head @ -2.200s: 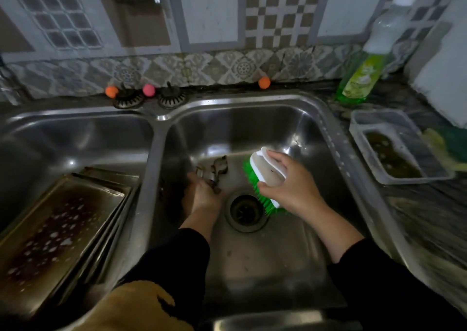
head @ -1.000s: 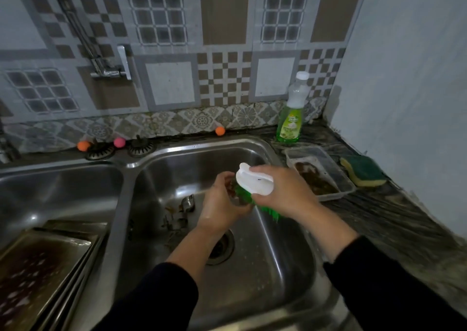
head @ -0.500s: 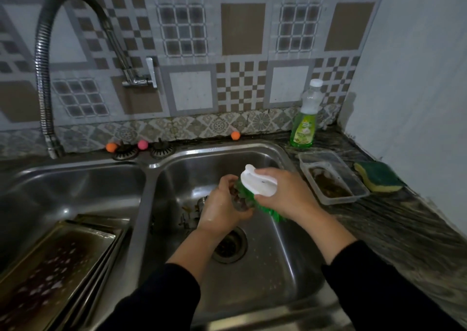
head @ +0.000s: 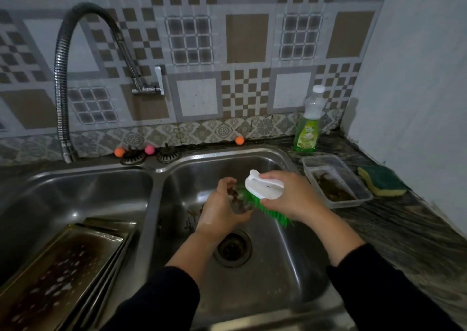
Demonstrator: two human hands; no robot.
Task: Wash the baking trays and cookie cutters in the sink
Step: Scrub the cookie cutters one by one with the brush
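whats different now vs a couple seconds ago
The left hand has lifted a cookie cutter off the right basin's floor, and the right hand has brought the scrubbing brush against it. The brush stays gripped; the baking trays still lean in the left basin.

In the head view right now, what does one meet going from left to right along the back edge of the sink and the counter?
Faucet hose → orange ball → pink ball → second orange ball → soap bottle → plastic container → sponge.
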